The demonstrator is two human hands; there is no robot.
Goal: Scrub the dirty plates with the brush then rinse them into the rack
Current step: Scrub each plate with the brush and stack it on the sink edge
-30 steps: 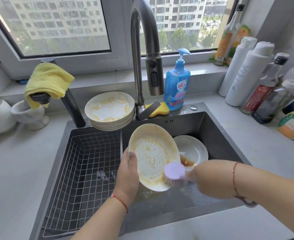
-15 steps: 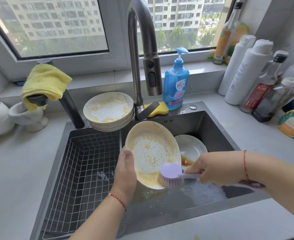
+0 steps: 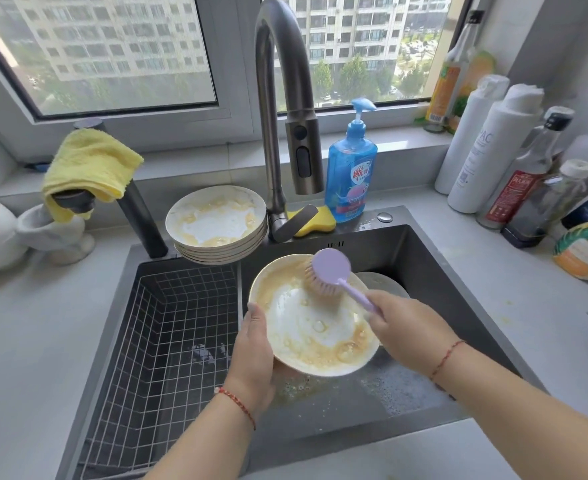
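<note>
The dark rectangular steel sink (image 3: 434,271) is filling the middle of the view, its near edge partly hidden by both forearms. In its left half the wire-grid rack (image 3: 168,341) is sitting empty of plates, its lower corner cut off by the frame. The curved grey metal faucet (image 3: 278,98) is rising behind the basin, with its top running out of view.

Over the right basin, the round white plate smeared with yellowish residue and suds (image 3: 311,327) is being held tilted toward the camera. The left hand (image 3: 254,355) is gripping its left rim, thumb on the face; the fingers behind are hidden. Behind it, a second white plate (image 3: 386,282) is lying in the basin, mostly covered.

On the sink's back ledge a stack of dirty white plates (image 3: 216,220) is resting just left of the faucet base.

The right hand (image 3: 407,327) is curling around the handle of the lilac round-headed dish brush (image 3: 330,268), hiding the handle's end; the bristles are pressing on the plate's upper rim.

A blue pump bottle of dish soap (image 3: 351,174) is standing beside a yellow sponge (image 3: 320,221), itself half hidden by the faucet lever.
</note>
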